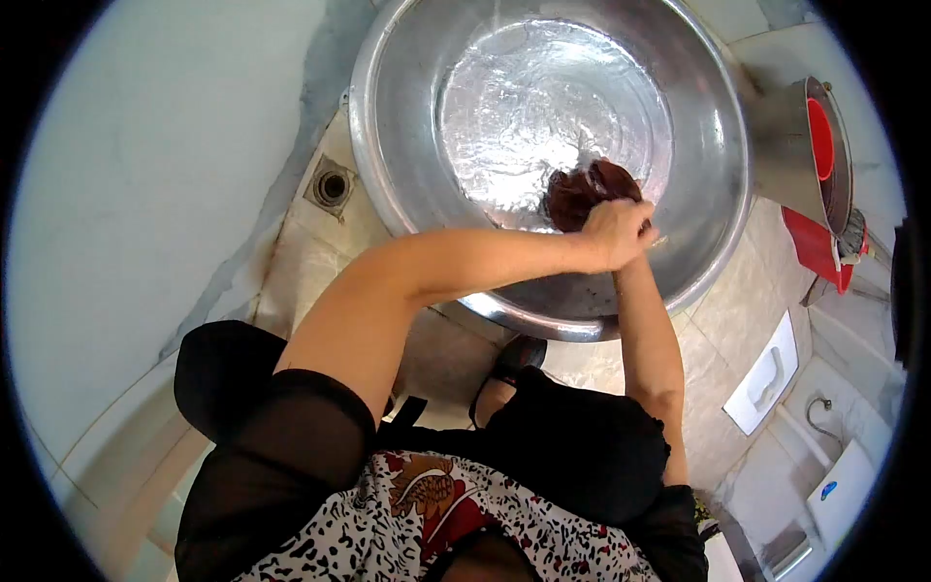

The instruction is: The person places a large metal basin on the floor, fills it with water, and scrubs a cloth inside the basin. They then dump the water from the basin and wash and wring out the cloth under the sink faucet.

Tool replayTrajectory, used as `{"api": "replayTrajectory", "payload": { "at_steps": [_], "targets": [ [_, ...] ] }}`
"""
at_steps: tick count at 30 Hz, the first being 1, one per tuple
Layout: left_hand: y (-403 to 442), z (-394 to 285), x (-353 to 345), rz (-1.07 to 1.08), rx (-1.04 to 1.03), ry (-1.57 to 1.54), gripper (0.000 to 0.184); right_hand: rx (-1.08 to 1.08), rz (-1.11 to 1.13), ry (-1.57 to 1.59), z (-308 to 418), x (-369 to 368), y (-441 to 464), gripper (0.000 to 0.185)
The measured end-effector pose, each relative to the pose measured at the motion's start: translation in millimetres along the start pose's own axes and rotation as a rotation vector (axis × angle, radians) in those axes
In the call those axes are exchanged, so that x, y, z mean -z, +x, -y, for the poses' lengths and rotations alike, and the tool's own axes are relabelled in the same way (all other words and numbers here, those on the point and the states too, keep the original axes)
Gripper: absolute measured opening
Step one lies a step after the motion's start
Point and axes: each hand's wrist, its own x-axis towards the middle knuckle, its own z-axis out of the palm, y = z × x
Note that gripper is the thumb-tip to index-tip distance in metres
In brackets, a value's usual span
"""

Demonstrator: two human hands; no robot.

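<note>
Beige tile flr [718,359] w/ lg rnd metal basin [402,126].

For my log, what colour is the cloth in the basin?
The cloth is dark reddish-brown; head view.

"What are the walls like?"
"A white wall [165,145] fills the frame's left, grey-marbled near the floor."
"And the floor [747,281]?"
"Beige tiles, with a square drain [332,187] left of centre."
"What's at the right?"
"A metal bucket [784,145], upper right; lower down, a white box [846,490] with a blue mark. The light is bright."
</note>
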Motion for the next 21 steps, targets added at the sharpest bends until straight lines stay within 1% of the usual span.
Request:
{"api": "replayTrajectory", "payload": {
  "at_steps": [1,2,3,4,5,6,7,8,9,10,11,12,13,14,15,16,17,19,20,21],
  "targets": [
    [-6.8,-6.8,0.8,0.033,-0.043,-0.059,0.019,-0.027,0.083,0.026,0.5,1.8,-5.5,0.046],
    [-7.5,-2.0,-0.9,0.016,-0.115,-0.01,0.019,-0.057,0.117,0.035,-0.8,4.5,-5.8,0.044],
    [-9.8,5.3,-4.4,0.001,-0.187,0.038,0.019,-0.085,0.086,0.034,-5.1,7.7,0.2,0.043],
    [0.4,13.6,1.5,-0.075,-0.205,0.105,0.019,-0.102,-0.014,0.026,-10.4,6.8,5.0,0.042],
    [12.0,28.0,14.2,0.043,-0.169,0.143,0.016,-0.113,-0.139,0.017,-14.3,5.4,11.1,0.041],
    [24.8,47.6,17.8,-0.046,-0.229,0.165,0.015,-0.129,-0.242,0.003,-17.1,-4.4,14.7,0.039],
    [32.6,50.1,34.1,-0.092,-0.149,0.198,0.017,-0.149,-0.302,-0.013,-17.0,-12.6,16.8,0.038],
    [48.9,72.2,37.7,-0.092,0.055,0.413,0.023,-0.14,-0.314,-0.053,-21.1,-19.6,13.3,0.036],
    [57.2,90.8,58.9,-0.051,0.007,0.57,0.029,-0.124,-0.316,-0.099,-19.2,-22.8,16.2,0.034],
    [59.7,108.4,72.9,-0.066,0.113,0.591,0.029,-0.106,-0.299,-0.16,-15.6,-18.0,19.5,0.037],
    [58.8,113.2,88.8,-0.06,0.184,0.685,0.03,-0.009,-0.265,-0.189,-11.0,-5.5,29.4,0.037],
    [55.6,130.8,108.3,0.023,-0.023,0.868,0.029,0.118,-0.305,-0.301,-3.0,7.6,35.2,0.039],
    [53.1,129.6,123.5,0.086,0.03,1.068,0.02,0.237,-0.341,-0.414,5.1,22.0,38.9,0.043],
    [52.1,130.3,132.0,-0.082,0.179,1.017,0.02,0.248,-0.532,-0.477,10.8,37.0,42.9,0.047],
    [56.5,154.1,136.5,-0.263,0.242,0.981,0.024,0.259,-0.722,-0.541,16.0,49.1,46.6,0.051],
    [57.0,155.1,143.8,-0.294,0.28,0.97,0.028,0.281,-0.82,-0.551,17.5,50.0,42.9,0.059],
    [57.7,155.3,148.6,-0.323,0.32,0.959,0.032,0.278,-0.819,-0.553,15.2,50.7,39.7,0.059],
    [60.1,135.1,134.6,-0.343,0.523,0.872,0.037,0.052,-0.703,-0.437,8.2,30.0,29.5,0.051],
    [60.6,139.6,116.8,-0.401,0.432,0.898,0.04,0.008,-0.648,-0.354,-0.3,32.1,36.5,0.048],
    [57.8,126.8,102.2,-0.341,0.324,0.831,0.041,-0.006,-0.612,-0.282,-5.0,6.0,33.4,0.046]
  ]
}}
